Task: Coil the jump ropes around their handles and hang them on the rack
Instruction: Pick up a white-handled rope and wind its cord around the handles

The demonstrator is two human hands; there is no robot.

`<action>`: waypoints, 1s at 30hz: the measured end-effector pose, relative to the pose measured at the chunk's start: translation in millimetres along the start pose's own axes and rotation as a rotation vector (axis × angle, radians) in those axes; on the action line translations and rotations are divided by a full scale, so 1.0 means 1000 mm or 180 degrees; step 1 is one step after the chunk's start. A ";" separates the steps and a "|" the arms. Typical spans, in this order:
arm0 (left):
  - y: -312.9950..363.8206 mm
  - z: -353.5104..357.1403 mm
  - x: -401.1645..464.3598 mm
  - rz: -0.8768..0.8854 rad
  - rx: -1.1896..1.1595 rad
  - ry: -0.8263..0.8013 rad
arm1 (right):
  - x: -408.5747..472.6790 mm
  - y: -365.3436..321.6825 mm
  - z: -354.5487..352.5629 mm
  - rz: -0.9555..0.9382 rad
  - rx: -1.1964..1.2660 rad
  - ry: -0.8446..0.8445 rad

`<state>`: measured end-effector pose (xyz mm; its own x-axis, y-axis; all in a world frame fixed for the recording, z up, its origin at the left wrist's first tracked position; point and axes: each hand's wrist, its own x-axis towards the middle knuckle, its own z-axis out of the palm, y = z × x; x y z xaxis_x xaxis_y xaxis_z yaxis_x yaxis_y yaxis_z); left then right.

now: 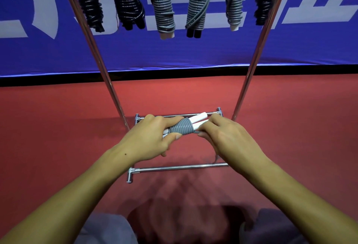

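Left hand [153, 137] grips white handles [197, 120] wrapped in grey rope [182, 127]; right hand [222, 135] pinches rope's loose end. Bundle held low before rack [108, 81]; six coiled ropes [163, 9] hang above.

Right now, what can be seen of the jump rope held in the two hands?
The jump rope has two white handles laid side by side, lying roughly level, with grey cord coiled tightly around their middle. White ends stick out on both sides. The left hand grips one end; the right hand pinches the cord at the other. It is held above the rack base, not yet hung.
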<state>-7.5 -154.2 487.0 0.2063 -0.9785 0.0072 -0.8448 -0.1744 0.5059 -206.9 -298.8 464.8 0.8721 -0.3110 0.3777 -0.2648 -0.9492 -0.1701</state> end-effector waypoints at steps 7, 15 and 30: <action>-0.003 0.006 -0.001 -0.0132 0.0490 -0.0497 | -0.002 -0.002 0.001 -0.0210 -0.0187 -0.0491; 0.013 0.008 -0.003 -0.0163 0.0783 -0.0875 | 0.001 -0.007 -0.019 0.0358 0.0545 -0.1634; 0.008 0.000 -0.006 0.0251 -0.0630 -0.1843 | 0.001 0.023 -0.021 0.0664 0.2530 -0.2217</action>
<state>-16.0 -149.7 490.9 -0.2015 -0.8984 -0.3902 -0.7275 -0.1295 0.6738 -220.3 -321.8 480.3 0.9495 -0.1288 -0.2860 -0.3113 -0.4992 -0.8087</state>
